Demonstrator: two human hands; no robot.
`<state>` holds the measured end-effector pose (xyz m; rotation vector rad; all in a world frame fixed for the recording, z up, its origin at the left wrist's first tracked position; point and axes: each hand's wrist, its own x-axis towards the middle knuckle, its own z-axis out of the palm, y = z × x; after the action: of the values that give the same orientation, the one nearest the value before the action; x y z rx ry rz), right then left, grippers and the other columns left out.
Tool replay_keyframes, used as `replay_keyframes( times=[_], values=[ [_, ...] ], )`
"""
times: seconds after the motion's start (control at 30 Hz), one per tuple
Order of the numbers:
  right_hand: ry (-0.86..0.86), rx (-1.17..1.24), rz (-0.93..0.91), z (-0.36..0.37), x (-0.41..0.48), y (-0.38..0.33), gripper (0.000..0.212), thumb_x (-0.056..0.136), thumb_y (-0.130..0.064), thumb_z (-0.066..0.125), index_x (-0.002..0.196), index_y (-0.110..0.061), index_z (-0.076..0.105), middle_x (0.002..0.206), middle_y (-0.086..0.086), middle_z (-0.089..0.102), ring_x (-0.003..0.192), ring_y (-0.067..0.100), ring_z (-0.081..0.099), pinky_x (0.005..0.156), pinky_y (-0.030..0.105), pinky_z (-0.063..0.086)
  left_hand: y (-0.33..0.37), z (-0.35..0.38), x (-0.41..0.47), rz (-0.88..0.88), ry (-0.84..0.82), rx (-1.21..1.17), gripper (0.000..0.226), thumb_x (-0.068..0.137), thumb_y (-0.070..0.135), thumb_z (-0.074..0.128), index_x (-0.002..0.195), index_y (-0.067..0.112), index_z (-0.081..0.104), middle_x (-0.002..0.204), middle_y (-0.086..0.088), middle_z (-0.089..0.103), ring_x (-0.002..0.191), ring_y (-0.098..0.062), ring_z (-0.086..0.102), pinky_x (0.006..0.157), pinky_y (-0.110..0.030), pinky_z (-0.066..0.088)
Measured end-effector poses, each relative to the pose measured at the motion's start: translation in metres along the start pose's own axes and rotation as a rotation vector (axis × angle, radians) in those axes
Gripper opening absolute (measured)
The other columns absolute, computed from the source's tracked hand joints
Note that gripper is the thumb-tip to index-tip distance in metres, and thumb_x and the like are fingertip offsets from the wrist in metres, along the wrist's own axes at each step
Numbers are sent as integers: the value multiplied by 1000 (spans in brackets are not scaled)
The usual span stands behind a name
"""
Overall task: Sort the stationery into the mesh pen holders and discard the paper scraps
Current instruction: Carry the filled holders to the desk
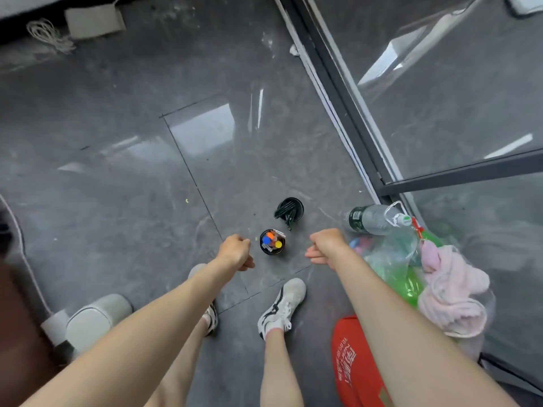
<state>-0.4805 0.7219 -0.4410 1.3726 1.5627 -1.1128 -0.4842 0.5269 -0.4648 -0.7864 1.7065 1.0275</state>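
Note:
Two black mesh pen holders stand on the grey floor. The nearer holder [272, 242] holds markers with blue, orange and yellow caps and some white bits. The farther holder [290, 210] holds several dark pens that lean out over its rim. My left hand [236, 252] hangs just left of the nearer holder, its fingers curled under with nothing seen in them. My right hand [326, 245] hangs to the right of that holder, loosely curled, and I see nothing in it. Both hands are above the floor and touch neither holder.
A clear plastic bottle [373, 219] lies at the right beside a plastic bag [393, 259] with green items and a pink cloth [452, 289]. A red bag [355, 365] lies lower right. A glass partition frame [349, 113] runs along the right. My shoes [282, 306] stand below the holders. A white bin [94, 318] sits at left.

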Motion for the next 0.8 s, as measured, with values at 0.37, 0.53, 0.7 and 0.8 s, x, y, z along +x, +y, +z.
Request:
replay_keyframes(
  times=[0.37,0.53,0.7,0.8],
  values=[
    [-36,-71,55,34,197,15,9,96,-4,43,99,-3,51,68,14,55,53,19,57,29,19,43,-41,76,166,-80,89,20,13,99,17,36,103,9,46,78,-17,62,62,-23,61,62,-31,50],
    [-46,-101,50,44,255,14,30,96,-5,42,123,3,51,70,16,55,53,20,56,33,22,46,-53,93,217,-95,149,410,16,90,10,43,89,2,57,114,-26,57,103,-38,55,75,-34,42],
    [-2,-28,9,51,297,8,34,98,-17,48,121,8,51,93,21,62,65,27,63,54,31,52,-67,108,253,-121,73,460,41,91,5,43,131,2,44,131,-22,50,118,-36,49,89,-35,42],
    [0,46,-27,56,315,2,38,99,-17,46,133,0,44,116,22,60,92,33,67,65,35,56,-76,113,272,-65,15,388,44,89,0,39,131,9,46,123,-20,56,110,-37,55,87,-40,48]
  ],
)
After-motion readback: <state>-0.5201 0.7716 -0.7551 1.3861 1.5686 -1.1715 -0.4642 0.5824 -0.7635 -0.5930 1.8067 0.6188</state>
